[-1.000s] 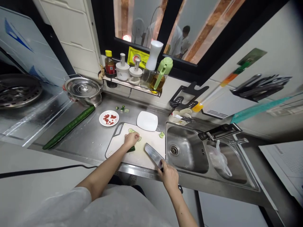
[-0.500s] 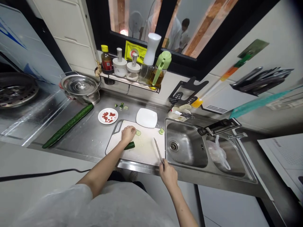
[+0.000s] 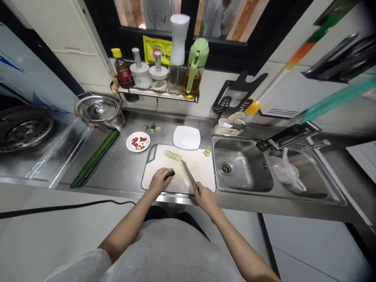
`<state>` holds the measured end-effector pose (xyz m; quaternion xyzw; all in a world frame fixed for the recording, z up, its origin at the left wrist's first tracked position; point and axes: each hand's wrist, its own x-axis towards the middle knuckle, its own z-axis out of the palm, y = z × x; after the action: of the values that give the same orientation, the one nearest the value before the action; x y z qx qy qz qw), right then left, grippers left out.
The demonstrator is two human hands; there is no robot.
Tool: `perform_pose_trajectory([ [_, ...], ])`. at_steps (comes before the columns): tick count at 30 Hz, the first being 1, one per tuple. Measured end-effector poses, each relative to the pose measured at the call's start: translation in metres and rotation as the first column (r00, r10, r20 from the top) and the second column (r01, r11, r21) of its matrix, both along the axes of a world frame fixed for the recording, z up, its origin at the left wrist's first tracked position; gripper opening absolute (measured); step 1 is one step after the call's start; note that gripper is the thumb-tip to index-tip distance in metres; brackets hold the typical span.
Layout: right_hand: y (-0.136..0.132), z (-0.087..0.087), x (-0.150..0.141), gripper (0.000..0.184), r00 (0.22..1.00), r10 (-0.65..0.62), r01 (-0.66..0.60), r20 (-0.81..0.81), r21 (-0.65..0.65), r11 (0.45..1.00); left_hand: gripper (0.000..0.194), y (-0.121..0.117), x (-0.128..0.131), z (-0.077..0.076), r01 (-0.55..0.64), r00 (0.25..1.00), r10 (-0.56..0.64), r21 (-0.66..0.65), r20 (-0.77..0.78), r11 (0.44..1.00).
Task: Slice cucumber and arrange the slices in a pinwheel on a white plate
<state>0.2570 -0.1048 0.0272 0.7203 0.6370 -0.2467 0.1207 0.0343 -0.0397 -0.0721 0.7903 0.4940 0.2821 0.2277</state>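
My left hand (image 3: 160,180) is closed over a short piece of cucumber (image 3: 169,174) on the white cutting board (image 3: 158,161); only the piece's right end shows. In my right hand (image 3: 205,197) is a kitchen knife (image 3: 189,173), its blade slanting up and left over the board, the tip close to the row of cucumber slices (image 3: 172,155). Those slices overlap in a line near the board's back edge. A few more slices (image 3: 207,152) lie in a small heap at the back right corner.
Behind the board stand an empty white square plate (image 3: 187,138) and a round plate (image 3: 138,149) of chopped red bits. A whole cucumber (image 3: 94,158) lies left, near a lidded steel pot (image 3: 100,111). The sink (image 3: 242,164) is right; a condiment rack (image 3: 158,94) hangs behind.
My left hand has left the slices, moved toward the board's front and taken hold of the cucumber piece. The knife has swung so its tip points left, toward the slices. The view has shifted.
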Motion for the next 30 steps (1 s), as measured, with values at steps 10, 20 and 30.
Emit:
perform_pose_trajectory([
  [10,-0.005,0.006,-0.023,0.032,0.989,0.118,-0.120,-0.084,-0.019,0.993,0.025,-0.006,-0.003,0.000,-0.083,0.997,0.083,0.041,0.005,0.996],
  [20,0.002,0.011,-0.030,0.030,0.980,0.152,-0.161,-0.127,-0.072,0.984,0.023,-0.006,-0.002,-0.009,-0.042,0.999,0.041,0.087,0.008,0.995],
  [30,0.000,0.002,-0.035,0.028,0.976,0.143,-0.161,-0.166,-0.101,0.982,0.019,-0.004,-0.001,-0.013,-0.052,0.995,0.059,0.090,-0.083,0.995],
])
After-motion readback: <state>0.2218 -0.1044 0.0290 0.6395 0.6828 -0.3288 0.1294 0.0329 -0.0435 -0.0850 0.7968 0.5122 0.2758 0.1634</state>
